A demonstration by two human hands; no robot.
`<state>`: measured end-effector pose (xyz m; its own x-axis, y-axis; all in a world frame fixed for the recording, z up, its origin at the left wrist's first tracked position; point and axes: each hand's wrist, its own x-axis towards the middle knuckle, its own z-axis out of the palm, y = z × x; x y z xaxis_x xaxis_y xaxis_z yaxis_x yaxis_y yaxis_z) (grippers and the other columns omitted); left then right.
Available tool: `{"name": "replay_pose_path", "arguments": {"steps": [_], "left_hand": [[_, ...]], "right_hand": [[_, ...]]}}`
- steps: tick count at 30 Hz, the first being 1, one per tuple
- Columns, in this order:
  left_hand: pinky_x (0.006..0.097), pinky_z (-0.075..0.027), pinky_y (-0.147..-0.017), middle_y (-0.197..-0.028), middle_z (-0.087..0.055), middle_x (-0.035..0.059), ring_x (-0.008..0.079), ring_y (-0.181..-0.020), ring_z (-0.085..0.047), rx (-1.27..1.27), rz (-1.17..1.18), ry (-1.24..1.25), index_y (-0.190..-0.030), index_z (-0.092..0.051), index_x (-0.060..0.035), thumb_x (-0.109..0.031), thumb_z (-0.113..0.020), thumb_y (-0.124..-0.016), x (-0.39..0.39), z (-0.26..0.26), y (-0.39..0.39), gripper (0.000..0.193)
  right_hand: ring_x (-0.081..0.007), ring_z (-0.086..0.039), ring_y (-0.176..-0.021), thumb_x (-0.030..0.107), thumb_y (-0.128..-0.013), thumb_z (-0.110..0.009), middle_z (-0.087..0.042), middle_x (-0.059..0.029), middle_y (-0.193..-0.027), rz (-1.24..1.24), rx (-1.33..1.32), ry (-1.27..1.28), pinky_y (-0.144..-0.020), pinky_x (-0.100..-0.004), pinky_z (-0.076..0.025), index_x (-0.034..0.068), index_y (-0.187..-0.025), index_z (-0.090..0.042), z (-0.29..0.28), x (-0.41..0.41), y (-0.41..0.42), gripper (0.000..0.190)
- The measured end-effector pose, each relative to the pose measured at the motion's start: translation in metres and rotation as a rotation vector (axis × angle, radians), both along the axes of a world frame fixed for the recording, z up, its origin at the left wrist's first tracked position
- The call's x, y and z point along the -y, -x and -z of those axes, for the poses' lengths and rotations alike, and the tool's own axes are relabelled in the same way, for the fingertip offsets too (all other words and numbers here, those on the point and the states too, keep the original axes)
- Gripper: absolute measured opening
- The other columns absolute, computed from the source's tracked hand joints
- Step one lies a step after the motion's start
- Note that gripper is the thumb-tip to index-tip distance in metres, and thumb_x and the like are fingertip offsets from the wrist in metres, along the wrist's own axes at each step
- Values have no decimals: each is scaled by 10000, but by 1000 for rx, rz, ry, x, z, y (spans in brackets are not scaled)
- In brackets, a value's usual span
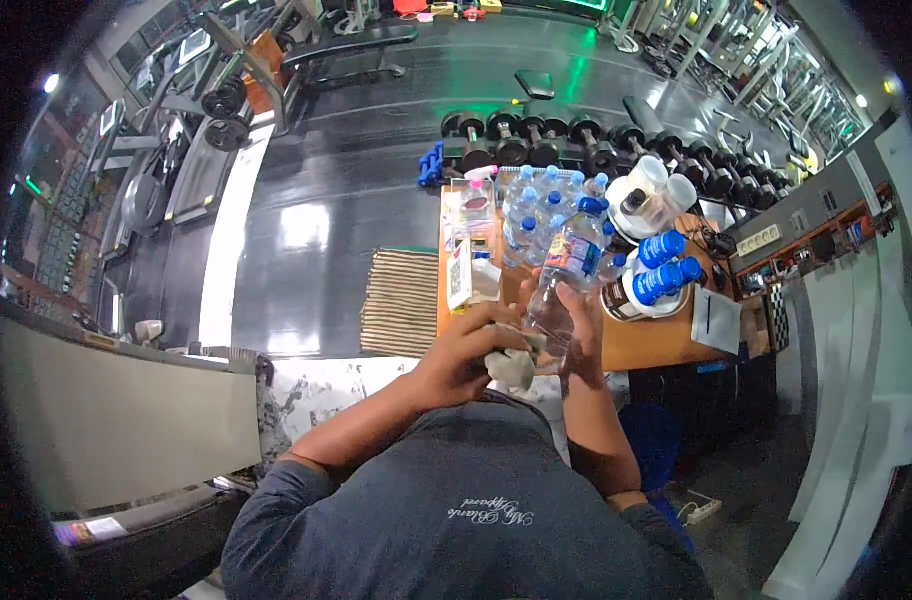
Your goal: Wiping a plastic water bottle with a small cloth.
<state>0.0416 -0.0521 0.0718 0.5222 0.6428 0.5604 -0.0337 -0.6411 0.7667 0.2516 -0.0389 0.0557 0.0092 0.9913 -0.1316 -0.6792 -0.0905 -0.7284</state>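
Note:
My right hand (585, 322) grips a large clear plastic bottle (574, 256) with a blue cap and a coloured label. The bottle leans over the desk's near edge, its cap end pointing away from me. In my left hand (456, 360) is a crumpled pale cloth (512, 367), close against the bottle's lower end. Whether the cloth touches the plastic is hard to tell. Behind the held bottle, several small water bottles (529, 225) with blue caps stand grouped on the wooden desk (636, 345).
White tubs (613, 296) carry blue-capped containers (658, 283) on the right. A pink-topped spray bottle (475, 199) and a card with a printed code (460, 277) stand left. Dumbbells (591, 142) line a rack beyond. A striped mat (400, 300) lies beside the desk.

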Motion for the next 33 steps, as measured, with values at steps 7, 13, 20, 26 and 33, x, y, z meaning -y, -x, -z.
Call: {"name": "replay_pose_path", "arguments": {"steps": [7,13,20,26,33], "left_hand": [[396,-488,-980,-1167,-643,161,295,-1125,-624,184,-172,132,-1134,-678,-1,-119,-745,-874,-25,9,11,292],[369,-481,-1028,-1233,-648,143,242,-1186,-625,230,-318,-53,-1248,-639,25,-158,-741,-932,-69,-16,19,379],[440,-540,-958,-1193,-647,156,401,-1128,-650,-192,-353,-222,-1148,-693,-85,50,-747,-775,-82,-53,-15,401],[429,-524,-966,-1190,-646,148,382,-1123,-630,-232,-109,-232,-1159,-710,-98,16,-750,-768,-38,-34,-24,409],[429,-519,-970,-1212,-636,156,383,-1127,-625,-124,-396,-226,-1160,-714,-89,0,-774,-753,-68,-50,-24,421]], "right_hand": [[-221,-739,-919,275,-982,-661,-713,-159,-1144,12,174,-64,-719,-343,-624,21,-1355,-554,18,11,-1,464],[-318,-737,-985,229,-1044,-535,-617,-208,-1319,-217,36,60,-724,-468,-658,206,-1666,-151,7,24,15,730],[-286,-729,-948,243,-1046,-536,-579,-173,-1359,-256,241,-169,-745,-401,-646,292,-1685,-34,9,35,26,813],[-293,-724,-1039,669,-1034,-446,-577,-162,-1408,60,114,-190,-837,-414,-641,263,-1682,-111,21,20,24,834],[-290,-742,-961,783,-985,-303,-624,-138,-1307,-185,205,-143,-775,-409,-643,237,-1675,-150,18,33,26,893]]}}
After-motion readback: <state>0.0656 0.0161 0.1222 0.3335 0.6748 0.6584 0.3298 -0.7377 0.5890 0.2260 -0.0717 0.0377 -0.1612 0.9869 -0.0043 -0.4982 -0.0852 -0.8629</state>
